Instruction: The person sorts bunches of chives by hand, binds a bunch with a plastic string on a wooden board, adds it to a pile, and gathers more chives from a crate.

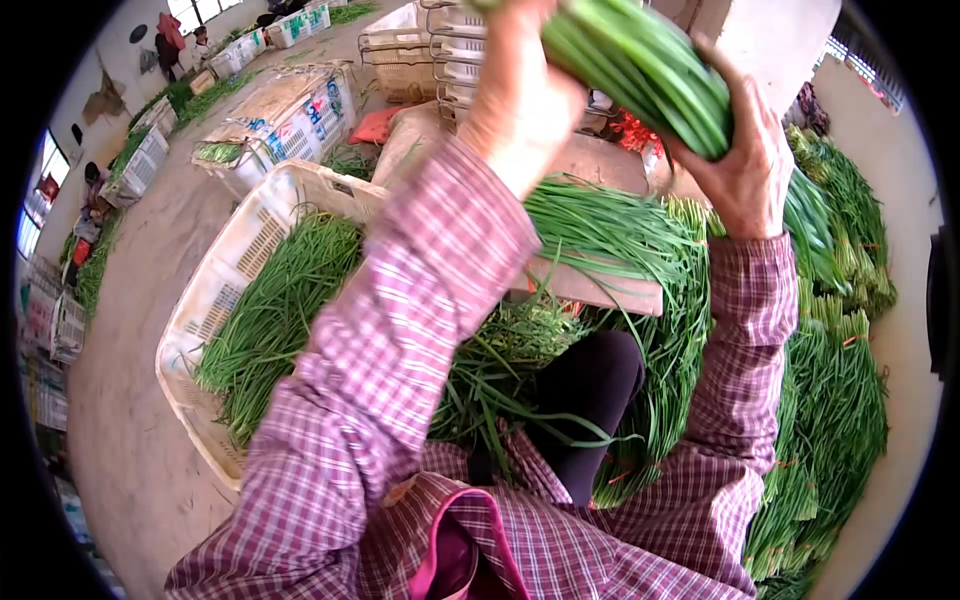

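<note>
1. In the head view, the right hand (745, 165), at two o'clock, is clasping one end of a bundle (645, 75) of green stalks, its thumb and fingers wrapping around the sides.
2. The bundle is slanting across one o'clock, up above the bench (620, 290), its upper part running to the top edge of the view.
3. The left hand (520, 110), at half past twelve, is appearing beside the bundle's other end; blurred and cut by the edge, it is leaving its grip unclear, so I cannot tell whether it is holding on.
4. Loose stalks (610, 225) are lying across the bench, toward two o'clock from the centre.
5. At nine o'clock, a white crate (178, 360) is holding a heap of greens (280, 300).
6. Tied bundles (825, 420) are lying piled from three to four o'clock, small orange-red ties showing.
7. A dark-clad knee (605, 365) is jutting out at four o'clock from the centre, just below the bench.
8. Stacked baskets (458, 50) are standing near twelve o'clock, beyond the left forearm.
</note>
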`<state>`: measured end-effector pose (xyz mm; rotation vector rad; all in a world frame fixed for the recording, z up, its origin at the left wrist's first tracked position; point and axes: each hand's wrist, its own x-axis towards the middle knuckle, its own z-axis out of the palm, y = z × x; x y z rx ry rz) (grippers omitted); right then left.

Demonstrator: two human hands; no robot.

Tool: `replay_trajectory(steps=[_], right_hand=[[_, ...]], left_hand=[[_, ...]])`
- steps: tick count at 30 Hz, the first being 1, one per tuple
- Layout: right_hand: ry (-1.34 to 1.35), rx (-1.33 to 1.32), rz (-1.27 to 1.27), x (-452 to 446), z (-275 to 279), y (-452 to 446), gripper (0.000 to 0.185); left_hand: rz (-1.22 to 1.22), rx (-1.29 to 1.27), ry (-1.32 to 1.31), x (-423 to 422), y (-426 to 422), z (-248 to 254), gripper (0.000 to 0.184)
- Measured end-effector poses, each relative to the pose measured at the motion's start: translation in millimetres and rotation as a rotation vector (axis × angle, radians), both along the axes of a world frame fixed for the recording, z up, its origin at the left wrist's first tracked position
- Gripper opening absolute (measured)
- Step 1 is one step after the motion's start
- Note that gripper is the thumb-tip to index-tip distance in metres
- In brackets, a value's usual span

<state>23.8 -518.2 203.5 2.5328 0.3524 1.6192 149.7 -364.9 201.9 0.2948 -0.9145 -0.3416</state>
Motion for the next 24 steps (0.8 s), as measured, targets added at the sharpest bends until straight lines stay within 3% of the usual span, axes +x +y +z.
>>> replay_trajectory(steps=[2,3,4,6,8,10,12,13,16,18,19,20,22,23,24], right_hand=[[0.161,0.073,-0.053,21.1,-33.7,-31.9,0.089],[0.258,0.087,-0.093,29.8,-51.0,-36.3,0.089],[0.354,0.098,-0.134,34.6,-69.2,-39.7,0.089],[0.557,0.198,-0.187,58.5,-109.3,-38.7,0.087],[0.711,0.287,-0.074,91.5,-151.1,-39.6,0.084],[0.865,0.464,-0.006,124.9,-197.7,-35.7,0.081],[0.876,0.386,0.005,140.2,-217.5,-32.6,0.081],[0.888,0.344,-0.028,142.0,-216.9,-28.1,0.081],[0.977,0.346,-0.108,145.5,-217.0,-25.6,0.081],[1.012,0.347,-0.104,148.0,-216.7,-26.8,0.082],[0.995,0.333,-0.099,149.4,-219.3,-27.8,0.083],[0.98,0.319,-0.097,150.2,-221.4,-28.6,0.083],[1.0,0.33,-0.09,149.8,-218.0,-28.3,0.083],[1.009,0.342,-0.08,149.0,-217.1,-27.6,0.084],[1.017,0.35,-0.087,148.5,-218.6,-27.8,0.084]], left_hand=[[0.144,0.127,0.311,4.0,-21.7,-43.9,0.055],[0.07,0.2,0.3,14.7,-25.0,-66.7,0.062],[0.063,0.158,0.393,21.0,-31.8,-93.3,0.041],[0.095,0.229,0.506,38.0,-30.6,-136.6,0.034],[0.125,0.281,0.636,61.7,-22.5,-173.7,0.025],[0.114,0.397,0.67,93.6,-8.3,-211.7,0.024],[0.103,0.447,0.821,111.0,8.2,-231.0,0.026],[0.11,0.398,0.798,120.5,18.7,-236.0,0.028],[0.273,0.647,0.638,160.4,59.6,-229.4,0.045],[0.686,0.753,0.191,163.2,68.2,-198.4,0.063],[0.693,0.87,0.032,149.8,67.2,-170.3,0.083],[0.777,1.027,-0.318,155.8,61.0,-166.7,0.092],[0.813,1.175,-0.929,129.4,45.6,-153.7,0.098],[0.941,1.199,-1.267,126.3,37.4,-166.1,0.111],[0.88,1.281,-1.41,125.1,33.5,-178.2,0.118]])
